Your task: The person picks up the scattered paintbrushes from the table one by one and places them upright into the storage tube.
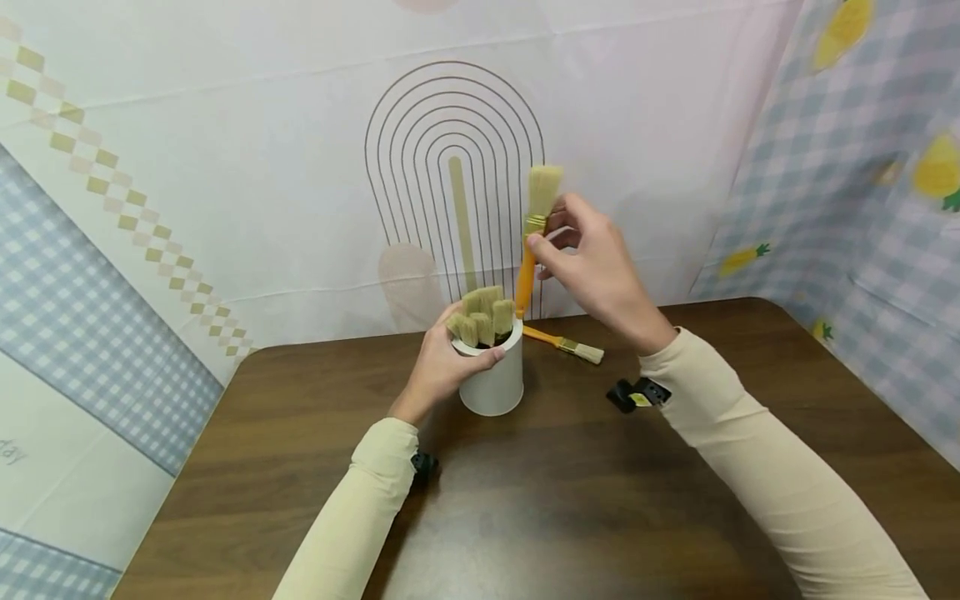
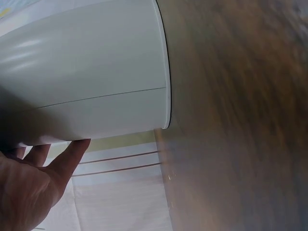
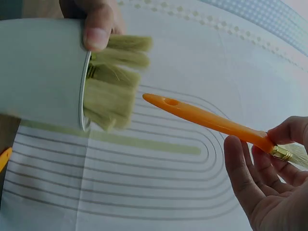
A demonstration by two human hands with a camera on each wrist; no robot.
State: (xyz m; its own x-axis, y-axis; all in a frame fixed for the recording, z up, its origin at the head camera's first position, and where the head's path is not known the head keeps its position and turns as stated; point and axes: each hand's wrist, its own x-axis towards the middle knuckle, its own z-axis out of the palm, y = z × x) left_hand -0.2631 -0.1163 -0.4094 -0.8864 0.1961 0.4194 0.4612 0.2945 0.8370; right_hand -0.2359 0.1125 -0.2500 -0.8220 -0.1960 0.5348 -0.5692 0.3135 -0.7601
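A white can point(image 1: 491, 385) stands upright on the table with several bristle brushes point(image 1: 480, 312) in it, bristles up. My left hand point(image 1: 444, 360) grips the can near its rim, the thumb across the near side; in the left wrist view its fingers point(image 2: 72, 156) touch the can's wall. Above the can's right side, my right hand point(image 1: 592, 258) pinches a paintbrush point(image 3: 207, 118) near its metal ferrule. That brush has an orange handle pointing down and pale bristles upward. In the right wrist view, the handle's end is apart from the can.
Another orange-handled paintbrush point(image 1: 573, 346) lies on the brown wooden table point(image 1: 585, 483), behind and right of the can. A patterned cloth point(image 1: 300, 167) hangs at the table's back edge, and checked cloth point(image 1: 847, 192) covers the right side.
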